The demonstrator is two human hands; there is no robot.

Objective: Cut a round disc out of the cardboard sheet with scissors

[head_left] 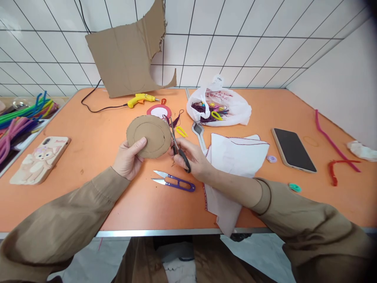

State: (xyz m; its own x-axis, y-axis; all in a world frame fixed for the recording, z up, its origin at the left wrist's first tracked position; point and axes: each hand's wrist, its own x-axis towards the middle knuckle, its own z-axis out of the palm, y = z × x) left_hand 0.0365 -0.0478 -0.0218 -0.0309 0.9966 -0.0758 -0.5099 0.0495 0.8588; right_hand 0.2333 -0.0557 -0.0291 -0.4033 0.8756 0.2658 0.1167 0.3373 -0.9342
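Illegibly, red print (219, 95) marks the bag (242, 111); left fingers (139, 145) pinch a cardboard disc (152, 135), right fingers (180, 159) grip scissors (184, 158).

White tiles with dark grout lines cover the far wall (241, 47), meeting a plain pale wall (338, 74) on the right. An orange tabletop (118, 212) has a silvery near edge, above a pale grey floor (97, 259).

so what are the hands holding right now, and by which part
The left hand holds the cardboard disc by its lower left edge, thumb on its face. The right hand holds the scissors by their black handles.
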